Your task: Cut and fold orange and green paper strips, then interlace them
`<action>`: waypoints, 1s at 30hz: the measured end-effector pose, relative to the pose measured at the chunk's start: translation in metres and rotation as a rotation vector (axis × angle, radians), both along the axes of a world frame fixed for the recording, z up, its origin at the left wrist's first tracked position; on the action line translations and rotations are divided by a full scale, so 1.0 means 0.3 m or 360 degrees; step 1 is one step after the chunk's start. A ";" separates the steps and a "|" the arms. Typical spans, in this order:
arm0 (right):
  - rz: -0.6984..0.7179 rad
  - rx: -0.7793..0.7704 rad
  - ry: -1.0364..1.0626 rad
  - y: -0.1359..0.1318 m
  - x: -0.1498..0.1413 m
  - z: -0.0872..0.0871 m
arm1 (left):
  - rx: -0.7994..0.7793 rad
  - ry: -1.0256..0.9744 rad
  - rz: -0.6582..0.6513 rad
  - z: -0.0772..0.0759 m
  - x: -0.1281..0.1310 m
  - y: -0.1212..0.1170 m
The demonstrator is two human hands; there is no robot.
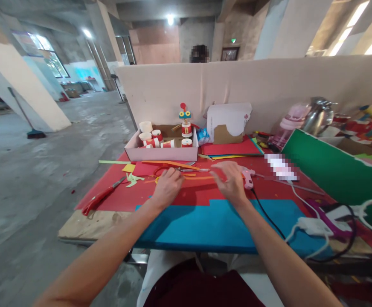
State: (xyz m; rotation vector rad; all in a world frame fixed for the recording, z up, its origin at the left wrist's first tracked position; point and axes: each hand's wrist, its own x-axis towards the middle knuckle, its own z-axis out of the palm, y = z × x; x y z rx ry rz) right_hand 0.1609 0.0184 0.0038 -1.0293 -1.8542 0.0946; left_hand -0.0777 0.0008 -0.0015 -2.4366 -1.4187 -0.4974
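Strip of orange paper (199, 178) lies between the two hands, its long axis running left to right, roughly along the near table edge. Its left end meets the left hand (169, 186), whose fingers are curled close together; whether they pinch the paper, I cannot tell. The right hand (232, 182) has its thumb and fingers wide apart, the strip stretching leftward from near the thumb (any contact there is unclear). Just right of that hand, and much nearer to it than to the other, is a pink glue gun (248, 178). Red-handled scissors (100, 198) rest well left.
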 end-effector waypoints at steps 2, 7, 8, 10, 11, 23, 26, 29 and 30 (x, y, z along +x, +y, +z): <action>0.0339 -0.0099 -0.0397 -0.020 -0.024 -0.011 | -0.0079 0.0183 -0.0139 -0.041 0.023 -0.017; 0.0565 -0.0412 -0.0668 -0.026 -0.042 -0.104 | -0.0215 0.0234 -0.0323 -0.102 0.019 -0.048; 0.0566 -0.0442 -0.0631 -0.023 -0.040 -0.118 | -0.0227 0.0234 -0.0332 -0.103 0.012 -0.050; 0.0567 -0.0465 -0.0573 -0.018 -0.040 -0.132 | -0.0241 0.0230 -0.0325 -0.098 0.005 -0.053; 0.0562 -0.0462 -0.0575 -0.017 -0.042 -0.133 | -0.0242 0.0224 -0.0312 -0.095 0.006 -0.053; 0.0473 -0.0380 -0.0587 -0.041 -0.071 -0.150 | -0.0347 0.0034 -0.0227 -0.090 0.041 -0.065; 0.0469 -0.0482 -0.0398 -0.041 -0.063 -0.153 | -0.0499 -0.0228 -0.0233 -0.087 0.008 -0.046; 0.0373 -0.0644 -0.0336 -0.043 -0.069 -0.140 | -0.0639 -0.0409 -0.0200 -0.082 -0.012 -0.024; 0.0331 -0.0691 -0.0358 -0.044 -0.073 -0.133 | -0.0678 -0.0426 -0.0177 -0.078 -0.013 -0.018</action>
